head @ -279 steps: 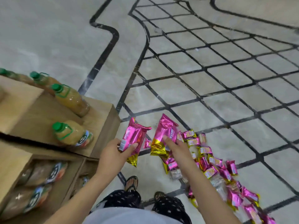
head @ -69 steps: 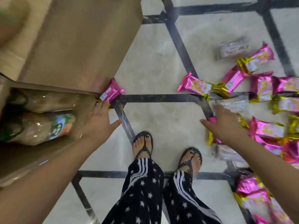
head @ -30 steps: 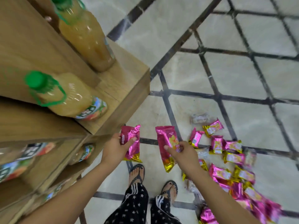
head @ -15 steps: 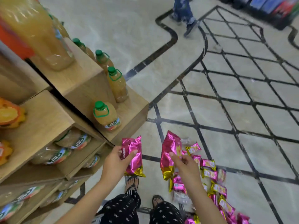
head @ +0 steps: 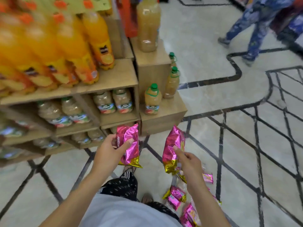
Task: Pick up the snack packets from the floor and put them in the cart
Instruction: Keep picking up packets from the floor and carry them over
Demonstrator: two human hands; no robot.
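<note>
**aisle_watcher:** so what's actually in the hands here? hard to read with all the blur.

**cartless_in_seattle:** each hand has one packet. The left hand (head: 110, 150) is wrapped round a shiny pink foil snack packet with a gold bottom seal (head: 129, 145) — thumb pressed across the front, fingers curled behind its left edge. It's held upright, right in front of the lowest corner of the stepped wooden display shelf (head: 161, 119).

**aisle_watcher:** and the other one?

**cartless_in_seattle:** the right hand (head: 188, 161) pinches a second pink-and-gold foil packet (head: 173, 147), thumb on the front, the other fingers tucked behind it. That one's also lifted off the ground, a bit to the right of the shelf's bottom step.

**aisle_watcher:** the rest of them?

**cartless_in_seattle:** a scatter of small pink foil packets (head: 177, 194) on the pale marble floor with black inlaid lines (head: 237, 161), below and right of the shelf, by the person's feet. On the shelf itself — cloudy juice bottles with green caps (head: 152, 99) on the low steps, blurry orange drink bottles (head: 98, 41) higher up to the left. Someone's legs in blue patterned trousers (head: 250, 28) walk well beyond the shelf, top right.
</note>
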